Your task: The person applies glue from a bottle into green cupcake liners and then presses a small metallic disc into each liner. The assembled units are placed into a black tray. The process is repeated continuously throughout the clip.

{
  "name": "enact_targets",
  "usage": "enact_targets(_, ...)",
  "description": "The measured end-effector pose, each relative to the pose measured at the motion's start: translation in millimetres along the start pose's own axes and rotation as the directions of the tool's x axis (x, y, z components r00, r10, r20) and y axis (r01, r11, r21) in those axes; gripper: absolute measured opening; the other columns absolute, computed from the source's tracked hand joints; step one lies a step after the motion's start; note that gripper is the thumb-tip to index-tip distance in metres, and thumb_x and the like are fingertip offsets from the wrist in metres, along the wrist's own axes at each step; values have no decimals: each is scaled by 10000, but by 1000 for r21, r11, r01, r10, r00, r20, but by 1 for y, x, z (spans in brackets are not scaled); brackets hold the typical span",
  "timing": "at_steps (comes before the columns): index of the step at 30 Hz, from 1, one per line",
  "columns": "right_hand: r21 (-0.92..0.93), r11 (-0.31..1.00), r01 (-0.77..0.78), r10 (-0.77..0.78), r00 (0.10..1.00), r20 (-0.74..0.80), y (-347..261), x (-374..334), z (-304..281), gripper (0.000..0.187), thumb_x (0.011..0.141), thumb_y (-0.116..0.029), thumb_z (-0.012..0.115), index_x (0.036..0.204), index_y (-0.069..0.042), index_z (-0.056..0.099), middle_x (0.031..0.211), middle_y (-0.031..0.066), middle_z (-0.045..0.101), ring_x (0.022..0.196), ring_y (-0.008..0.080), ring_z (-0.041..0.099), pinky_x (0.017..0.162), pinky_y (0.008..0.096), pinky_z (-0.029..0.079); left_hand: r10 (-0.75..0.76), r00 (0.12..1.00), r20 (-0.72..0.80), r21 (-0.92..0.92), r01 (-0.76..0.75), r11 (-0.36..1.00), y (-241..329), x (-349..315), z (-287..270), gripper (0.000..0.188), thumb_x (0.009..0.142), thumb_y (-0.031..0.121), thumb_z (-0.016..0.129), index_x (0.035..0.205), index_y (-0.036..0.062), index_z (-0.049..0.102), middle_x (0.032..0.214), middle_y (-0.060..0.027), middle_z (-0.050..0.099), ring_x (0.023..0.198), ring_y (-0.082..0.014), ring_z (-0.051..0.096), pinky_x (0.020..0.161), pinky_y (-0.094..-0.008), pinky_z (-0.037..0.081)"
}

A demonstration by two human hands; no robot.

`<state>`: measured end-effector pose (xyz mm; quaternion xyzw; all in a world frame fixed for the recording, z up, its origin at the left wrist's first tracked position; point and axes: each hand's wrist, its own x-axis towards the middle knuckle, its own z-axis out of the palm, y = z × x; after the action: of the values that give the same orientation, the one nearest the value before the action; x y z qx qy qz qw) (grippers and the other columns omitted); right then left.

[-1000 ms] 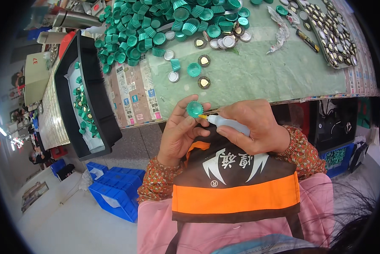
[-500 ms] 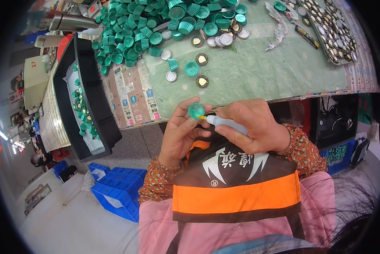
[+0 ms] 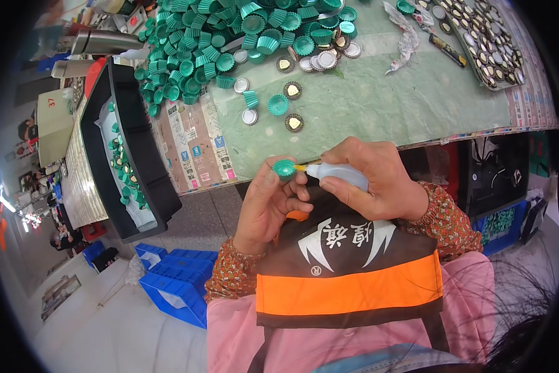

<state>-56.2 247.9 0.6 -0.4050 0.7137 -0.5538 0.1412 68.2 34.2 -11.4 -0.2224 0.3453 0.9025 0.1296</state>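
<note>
My left hand [image 3: 262,208] pinches a small green fluted cup [image 3: 284,169] between thumb and fingers, its hollow side tilted up. My right hand [image 3: 385,177] is wrapped round a translucent white squeeze bottle [image 3: 341,174]. The bottle's thin yellow tip [image 3: 300,168] points left at the cup's right rim; whether it touches I cannot tell. Both hands are just off the table's front edge, above my lap. Beyond them on the table lie a loose green cup [image 3: 278,104], a dark-rimmed crimped cap with a gold centre [image 3: 293,122] and a cap with its pale side up [image 3: 249,117].
A heap of green cups [image 3: 198,46] covers the table's far left. At the far right is a tray of caps [image 3: 491,56], beside a marker-like stick [image 3: 447,50] and crumpled plastic [image 3: 407,46]. A black bin [image 3: 136,143] stands left; blue crates [image 3: 177,280] are on the floor.
The cup in my left hand has tilted and dropped slightly. The bottle's tip, earlier over the cup's inside, is now at its right rim. My right hand still grips the bottle.
</note>
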Motion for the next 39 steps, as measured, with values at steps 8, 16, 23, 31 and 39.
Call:
enact_targets(8,-18,1000,-20,20,1000,-3,2,-2,3,243,873,-154,737,1031,-27,603,785,127,657,655,315,667,579,381,499,88,991,-102,228,-63,972,4,-3,2,307,1038,179,549,1303,63,444,1144,-142,611,973,-186,655,830,-362,630)
enact_targets(16,-29,998,-55,55,998,-5,1,-2,8,262,884,-242,719,988,-55,568,725,148,628,654,368,644,569,446,478,232,967,-105,468,-158,870,3,-5,7,374,993,74,602,1325,37,434,1149,-122,606,1034,-185,645,850,-352,622)
enact_targets(23,151,979,-134,145,987,-68,3,-3,0,283,892,-222,751,1032,-30,597,804,132,664,707,261,685,624,349,514,385,921,-56,605,-276,747,1,-5,6,454,924,-87,623,1299,75,425,1261,-100,524,1128,-144,562,889,-314,581)
enact_targets(31,383,891,-244,361,892,-272,15,-9,-41,274,900,-155,753,1099,-11,630,995,10,659,883,80,609,779,241,492,548,833,72,724,-421,546,-2,1,1,446,903,-129,617,1241,88,423,1312,-128,506,1129,-147,554,879,-277,551)
enact_targets(39,204,953,-223,302,732,-611,51,-24,-89,248,980,-159,662,1157,4,603,1073,42,636,973,101,580,865,254,467,634,750,187,669,-570,477,5,15,6,452,901,-149,593,1231,102,414,1331,-171,500,1117,-203,583,896,-361,597)
